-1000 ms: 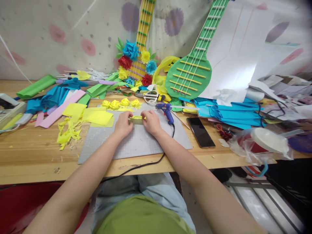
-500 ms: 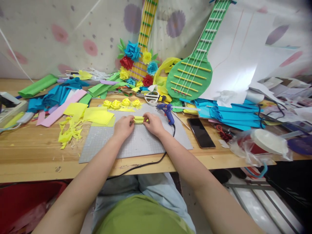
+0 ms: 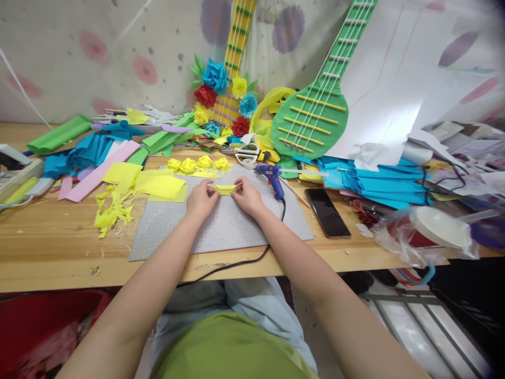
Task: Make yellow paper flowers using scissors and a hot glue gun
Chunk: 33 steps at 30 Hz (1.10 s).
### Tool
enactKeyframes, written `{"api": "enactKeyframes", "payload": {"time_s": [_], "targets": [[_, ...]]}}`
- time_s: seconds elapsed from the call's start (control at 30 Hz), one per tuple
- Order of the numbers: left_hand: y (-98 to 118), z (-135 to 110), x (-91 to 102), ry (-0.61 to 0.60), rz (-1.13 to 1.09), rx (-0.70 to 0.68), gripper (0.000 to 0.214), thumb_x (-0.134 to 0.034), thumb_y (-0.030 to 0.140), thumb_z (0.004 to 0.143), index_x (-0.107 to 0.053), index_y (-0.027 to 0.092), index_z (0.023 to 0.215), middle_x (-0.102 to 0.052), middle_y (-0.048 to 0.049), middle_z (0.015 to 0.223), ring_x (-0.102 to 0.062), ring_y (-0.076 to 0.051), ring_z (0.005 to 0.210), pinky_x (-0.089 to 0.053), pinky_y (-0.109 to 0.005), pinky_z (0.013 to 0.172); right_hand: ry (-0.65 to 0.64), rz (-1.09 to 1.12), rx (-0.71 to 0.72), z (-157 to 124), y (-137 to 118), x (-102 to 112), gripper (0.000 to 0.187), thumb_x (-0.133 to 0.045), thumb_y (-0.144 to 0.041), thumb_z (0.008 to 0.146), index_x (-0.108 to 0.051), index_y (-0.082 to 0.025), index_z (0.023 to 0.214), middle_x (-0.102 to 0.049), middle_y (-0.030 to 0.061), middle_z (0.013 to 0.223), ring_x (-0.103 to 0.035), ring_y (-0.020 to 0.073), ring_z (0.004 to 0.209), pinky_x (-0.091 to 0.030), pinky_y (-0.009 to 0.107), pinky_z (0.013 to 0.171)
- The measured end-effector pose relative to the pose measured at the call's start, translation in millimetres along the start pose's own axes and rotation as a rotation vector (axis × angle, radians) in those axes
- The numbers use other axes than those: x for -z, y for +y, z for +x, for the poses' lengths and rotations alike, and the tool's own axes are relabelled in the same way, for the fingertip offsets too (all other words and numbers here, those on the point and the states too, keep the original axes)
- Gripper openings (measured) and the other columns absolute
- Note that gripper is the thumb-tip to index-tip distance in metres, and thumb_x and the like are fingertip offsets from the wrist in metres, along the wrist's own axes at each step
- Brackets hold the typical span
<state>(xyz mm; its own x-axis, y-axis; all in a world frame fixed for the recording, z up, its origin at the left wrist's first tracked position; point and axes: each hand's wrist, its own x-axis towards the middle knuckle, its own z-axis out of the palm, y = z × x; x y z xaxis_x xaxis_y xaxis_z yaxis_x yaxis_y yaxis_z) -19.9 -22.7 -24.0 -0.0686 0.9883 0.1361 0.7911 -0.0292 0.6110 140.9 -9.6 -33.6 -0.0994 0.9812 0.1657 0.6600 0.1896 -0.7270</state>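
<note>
Stretched between my two hands is a folded strip of yellow crepe paper, just above a grey cutting mat. My left hand pinches its left end, and my right hand pinches the right end. Behind the strip sits a row of several yellow paper flowers. A blue glue gun lies on the mat to the right of my right hand. Flat yellow paper pieces lie to the left of my left hand.
Yellow scraps litter the table's left side. Scissors lie behind the mat. A phone and a bagged cup are on the right. A green paper instrument leans at the back. The glue gun's black cord crosses the table's front.
The yellow strip looks narrower and flatter between my fingers, which have shifted slightly. The whole view has moved a little; other things stay in place.
</note>
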Motion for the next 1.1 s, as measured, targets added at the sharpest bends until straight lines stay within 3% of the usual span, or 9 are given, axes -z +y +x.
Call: {"api": "enactKeyframes", "payload": {"time_s": [0.27,0.63,0.97,1.1], "targets": [[5.7,2.6,-2.0,0.031,0.04,0.067,0.042,-0.055,0.032,0.077,-0.043,0.022,0.116,-0.069,-0.002,0.089,-0.061,-0.018,0.09,-0.042,-0.028,0.071,0.041,-0.069,-0.056,-2.5,-9.1,-1.6,0.029,-0.05,-0.017,0.071,-0.045,-0.021,0.098,-0.063,-0.0002,0.076,-0.057,0.0172,0.074,-0.039,0.029,0.067],[13.3,2.3,-1.3,0.044,0.143,0.058,0.04,-0.053,0.027,0.077,-0.044,0.022,0.116,-0.068,-0.0018,0.088,-0.058,-0.021,0.097,-0.04,-0.03,0.072,0.062,-0.194,-0.065,-2.6,-10.4,-6.6,0.029,-0.044,-0.017,0.074,-0.045,-0.018,0.103,-0.063,0.0035,0.08,-0.058,0.0185,0.077,-0.039,0.028,0.068],[12.5,1.6,-3.5,0.069,0.138,0.049,0.033,-0.056,0.025,0.076,-0.045,0.024,0.108,-0.066,-0.0007,0.084,-0.056,-0.02,0.096,-0.039,-0.03,0.072,0.064,-0.291,-0.069,-4.3,-15.6,-6.8,0.03,-0.041,-0.016,0.076,-0.045,-0.016,0.106,-0.063,0.0057,0.082,-0.057,0.0194,0.078,-0.037,0.027,0.068],[11.5,1.1,-4.7,0.081,0.183,0.033,0.02,-0.056,0.027,0.077,-0.051,0.024,0.096,-0.062,-0.0023,0.083,-0.055,-0.021,0.091,-0.039,-0.031,0.071,0.067,-0.317,-0.057,-3.5,-15.1,-7.5,0.028,-0.042,-0.016,0.075,-0.046,-0.016,0.103,-0.063,0.006,0.081,-0.057,0.02,0.078,-0.037,0.028,0.067]]}}
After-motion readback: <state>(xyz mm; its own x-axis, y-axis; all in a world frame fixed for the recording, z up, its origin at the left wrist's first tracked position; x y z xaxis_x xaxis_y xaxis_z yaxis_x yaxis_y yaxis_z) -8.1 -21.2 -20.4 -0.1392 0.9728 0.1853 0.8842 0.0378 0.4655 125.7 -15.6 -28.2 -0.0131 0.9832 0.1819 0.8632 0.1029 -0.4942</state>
